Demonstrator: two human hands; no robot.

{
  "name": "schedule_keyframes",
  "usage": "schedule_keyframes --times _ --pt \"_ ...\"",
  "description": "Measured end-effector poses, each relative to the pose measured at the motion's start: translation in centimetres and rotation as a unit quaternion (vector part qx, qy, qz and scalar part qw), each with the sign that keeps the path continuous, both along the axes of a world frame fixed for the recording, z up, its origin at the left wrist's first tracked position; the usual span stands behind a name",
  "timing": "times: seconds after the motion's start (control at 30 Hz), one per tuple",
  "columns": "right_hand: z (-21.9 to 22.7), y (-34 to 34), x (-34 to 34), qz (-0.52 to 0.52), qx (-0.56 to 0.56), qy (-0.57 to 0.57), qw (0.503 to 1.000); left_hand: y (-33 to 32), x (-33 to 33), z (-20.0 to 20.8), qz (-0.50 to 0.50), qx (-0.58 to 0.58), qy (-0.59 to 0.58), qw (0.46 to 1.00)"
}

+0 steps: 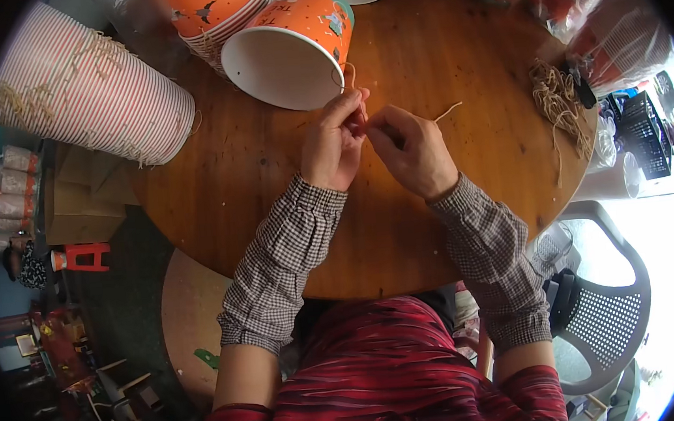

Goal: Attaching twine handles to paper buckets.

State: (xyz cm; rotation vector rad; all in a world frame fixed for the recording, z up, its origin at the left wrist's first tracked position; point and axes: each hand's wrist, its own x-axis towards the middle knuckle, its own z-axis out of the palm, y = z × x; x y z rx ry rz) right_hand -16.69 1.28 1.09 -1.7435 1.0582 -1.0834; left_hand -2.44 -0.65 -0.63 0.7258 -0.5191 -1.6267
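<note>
An orange paper bucket (307, 13) with a white inside lies on its side on the round wooden table, its mouth turned toward me. A thin tan string (353, 73) loops at the bucket's right rim and runs down to my fingers. My left hand (335, 141) is closed just below the rim, thumb and fingers pinched on the string. Close beside it, my right hand (413, 143) is also pinched, fingers curled inward. A loose string end sticks out past its far side. The exact grip between the fingertips is hidden.
A long stack of nested paper buckets (93, 83) with strings hanging off it leans at the left. Behind the single bucket are more orange buckets (214, 10). A bundle of tan strings (556, 102) lies near the right edge, beside plastic-wrapped buckets (617, 46). A grey chair (610, 308) stands at right.
</note>
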Motion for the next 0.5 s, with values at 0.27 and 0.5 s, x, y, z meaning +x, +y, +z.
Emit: schedule_keyframes --times 0.27,0.5 --pt "2.2 -0.4 -2.6 0.244 -0.024 0.054 0.968 -0.2 -1.4 1.1 0.033 0.123 0.077 0.989" --pt "2.6 0.2 -2.8 0.322 -0.038 -0.005 0.946 -0.7 -1.2 0.4 0.049 0.109 0.179 0.977"
